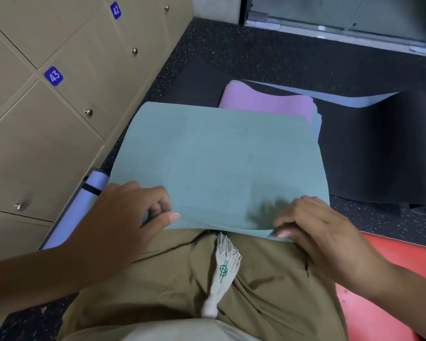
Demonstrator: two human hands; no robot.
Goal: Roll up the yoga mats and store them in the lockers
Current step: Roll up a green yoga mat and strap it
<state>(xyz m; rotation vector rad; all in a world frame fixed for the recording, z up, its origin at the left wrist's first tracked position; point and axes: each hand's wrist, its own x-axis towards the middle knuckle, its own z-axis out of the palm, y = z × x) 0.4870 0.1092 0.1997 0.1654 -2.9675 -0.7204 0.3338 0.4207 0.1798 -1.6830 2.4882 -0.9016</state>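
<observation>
Both hands pinch near edge of green mat (219, 153), left hand (130, 212) and right hand (315, 225) fingers clamped on it (mat flat on floor, beside lockers (59, 107)), over pink mat (263, 102).

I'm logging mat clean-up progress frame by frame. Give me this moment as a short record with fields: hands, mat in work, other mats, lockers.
left hand: grip on the near edge of the green mat
right hand: pinches the same edge, further right
green mat: spread flat, roll barely begun
pink mat: under the green one, far end showing
black mat: unrolled, to the right
blue rolled mat: strapped, lying on the floor against the lockers
lockers: doors in view shut, numbers 42 and 43 visible
</observation>
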